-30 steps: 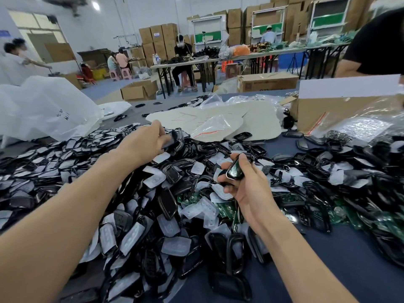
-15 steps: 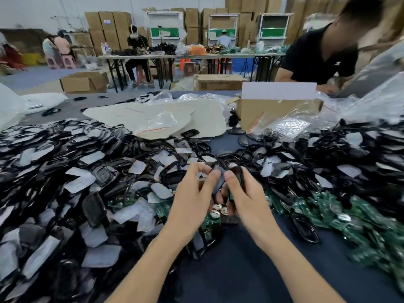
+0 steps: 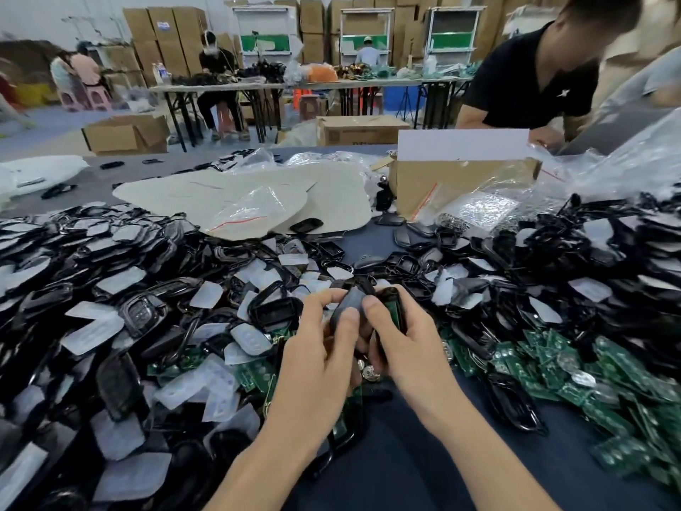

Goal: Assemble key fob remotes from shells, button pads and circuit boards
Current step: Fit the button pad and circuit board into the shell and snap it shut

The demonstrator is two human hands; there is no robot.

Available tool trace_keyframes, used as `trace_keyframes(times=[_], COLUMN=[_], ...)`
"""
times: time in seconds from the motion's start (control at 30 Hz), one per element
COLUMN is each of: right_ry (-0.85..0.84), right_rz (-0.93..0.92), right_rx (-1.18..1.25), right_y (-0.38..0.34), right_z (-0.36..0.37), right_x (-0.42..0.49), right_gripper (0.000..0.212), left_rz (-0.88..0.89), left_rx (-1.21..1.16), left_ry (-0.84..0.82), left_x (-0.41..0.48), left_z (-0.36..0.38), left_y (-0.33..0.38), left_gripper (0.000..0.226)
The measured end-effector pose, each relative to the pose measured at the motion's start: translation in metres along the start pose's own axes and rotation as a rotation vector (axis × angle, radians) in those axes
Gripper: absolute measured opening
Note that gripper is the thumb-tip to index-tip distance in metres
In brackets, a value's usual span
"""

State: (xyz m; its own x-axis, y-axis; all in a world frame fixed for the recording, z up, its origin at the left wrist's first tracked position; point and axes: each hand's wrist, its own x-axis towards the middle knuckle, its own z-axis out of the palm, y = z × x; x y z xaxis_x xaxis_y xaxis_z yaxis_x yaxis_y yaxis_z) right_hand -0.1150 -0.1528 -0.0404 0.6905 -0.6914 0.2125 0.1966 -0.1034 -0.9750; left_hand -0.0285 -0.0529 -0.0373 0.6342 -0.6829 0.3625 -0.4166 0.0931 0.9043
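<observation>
The left hand [image 3: 320, 359] pinches a dark shell [image 3: 348, 304]; the right hand [image 3: 409, 348] grips a second shell [image 3: 388, 293] with a green board [image 3: 395, 314] inside. The shells sit just beside each other.

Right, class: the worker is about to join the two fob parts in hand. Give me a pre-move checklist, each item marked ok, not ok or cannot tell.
1. Left hand grips the grey shell half: ok.
2. Right hand grips the black shell half: ok.
3. Green circuit board shows inside the black shell half: ok.
4. Button pad fitted inside either half: cannot tell, hidden.
5. Edges of the two halves lined up: cannot tell, blurred.
6. Spare board pile and white button pads lie close by: ok.
</observation>
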Motion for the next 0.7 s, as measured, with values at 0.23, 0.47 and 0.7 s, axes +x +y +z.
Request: trace_keyframes(times=[0.23, 0.47, 0.7], right_ry=[-0.120, -0.178, -0.116], right_rz=[0.228, 0.329, 0.225], right_rx=[0.024, 0.266, 0.217], right_y=[-0.003, -0.004, -0.004], right_z=[-0.011, -0.011, -0.015], right_x=[0.003, 0.003, 0.003], right_gripper=[0.035, 0.027, 0.026], left_rz=[0.017, 0.028, 0.054], left_rx=[-0.017, -0.107, -0.148], left_ry=[0.055, 0.126, 0.148], left_x=[0.003, 0.008, 0.012], left_z=[-0.004, -0.018, -0.023], left_y=[-0.002, -0.002, -0.002], left_gripper=[0.015, 0.022, 0.037])
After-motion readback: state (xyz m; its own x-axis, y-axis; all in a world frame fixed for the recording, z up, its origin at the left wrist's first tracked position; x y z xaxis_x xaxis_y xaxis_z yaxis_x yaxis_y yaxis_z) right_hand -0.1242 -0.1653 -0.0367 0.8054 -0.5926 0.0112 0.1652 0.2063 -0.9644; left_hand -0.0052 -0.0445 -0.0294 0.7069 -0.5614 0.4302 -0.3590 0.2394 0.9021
